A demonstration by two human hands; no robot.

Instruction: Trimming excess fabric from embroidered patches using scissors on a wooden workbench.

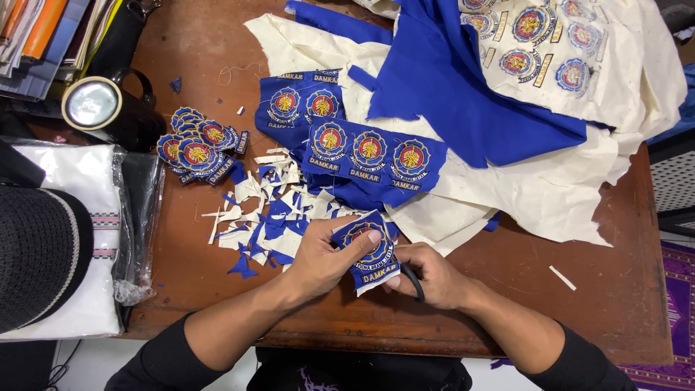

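Observation:
My left hand (327,255) pinches a blue embroidered round patch (371,252) with a white backing edge, thumb on top of it. My right hand (428,275) is closed around black-handled scissors (415,281), whose blades are hidden under the patch. Both hands sit near the front edge of the brown wooden table (615,289). Just beyond them lies a heap of blue and cream fabric scraps (269,210).
A pile of cut round patches (194,148) lies at the left. Blue fabric strips with uncut patches (362,152) and large cream and blue cloth (507,145) cover the far right. A black mug (108,108), a bagged white cloth (87,217) and a black cap (36,253) stand left.

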